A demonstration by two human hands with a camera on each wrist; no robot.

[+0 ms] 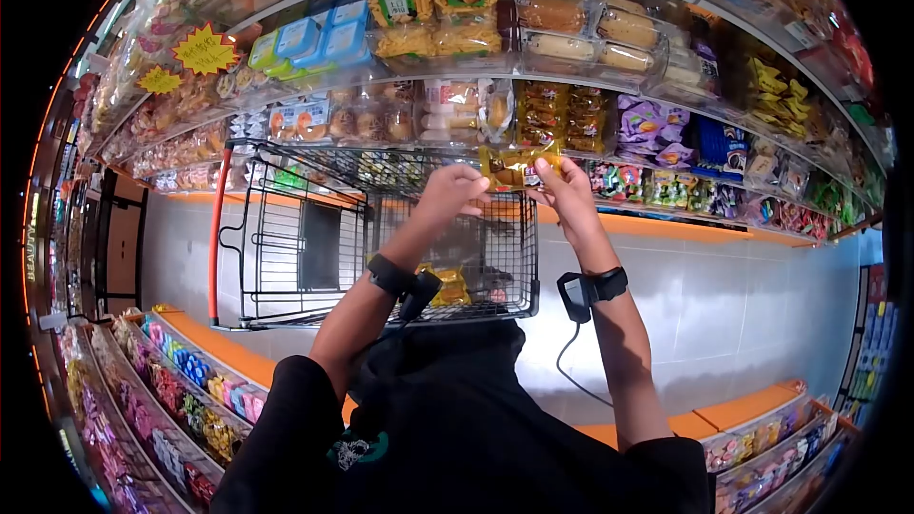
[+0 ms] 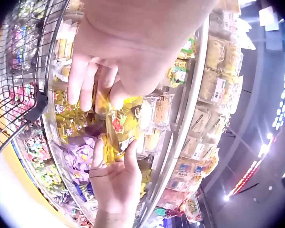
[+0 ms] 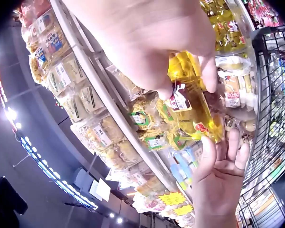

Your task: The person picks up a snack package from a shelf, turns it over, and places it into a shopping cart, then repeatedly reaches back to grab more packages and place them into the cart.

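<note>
A glossy yellow snack packet (image 1: 514, 168) with a small red print is held level between the two hands, over the far side of a wire shopping cart. My right hand (image 1: 569, 192) pinches one end of it, with the thumb on the near face in the head view. At the other end, my left hand (image 1: 452, 195) pinches the packet between thumb and fingers; its other fingers are loosely bent. In the right wrist view, the packet (image 3: 192, 107) shows a dark label and a red picture. More yellow packets (image 1: 449, 286) lie inside the cart, partly behind the left wrist.
The black wire cart (image 1: 535, 257) with its red handle (image 1: 222, 238) stands between the body and the shelves. Bagged snacks fill the shelves (image 1: 457, 67), including golden packets (image 1: 562, 114) and purple packets (image 1: 655, 128). Lower racks (image 1: 162, 400) stand behind. Pale floor tiles (image 1: 705, 295) lie to the right.
</note>
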